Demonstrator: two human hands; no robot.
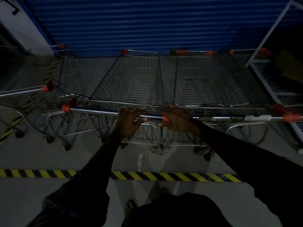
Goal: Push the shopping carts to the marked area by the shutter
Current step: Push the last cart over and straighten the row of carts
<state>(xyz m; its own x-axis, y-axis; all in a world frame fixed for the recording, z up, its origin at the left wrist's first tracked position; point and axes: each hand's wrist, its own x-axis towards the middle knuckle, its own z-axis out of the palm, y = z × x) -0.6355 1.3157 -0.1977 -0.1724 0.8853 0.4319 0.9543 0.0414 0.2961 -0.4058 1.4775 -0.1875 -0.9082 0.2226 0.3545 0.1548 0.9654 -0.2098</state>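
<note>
Two wire shopping carts stand side by side in front of me, facing the blue shutter [147, 25]. The middle cart [139, 79] has a chrome handle bar with orange end caps. My left hand [129, 118] grips that bar near its right end. My right hand [177, 118] is curled over the spot where this bar's orange cap meets the handle of the right cart [205, 82]. Both carts stand beyond the yellow-black striped floor tape [172, 176].
Another cart [68, 76] and a further cart handle [44, 88] stand at the left. A white metal frame rack [270, 30] leans at the right. A grey wall edge is at the upper left. My feet are behind the tape on grey concrete floor.
</note>
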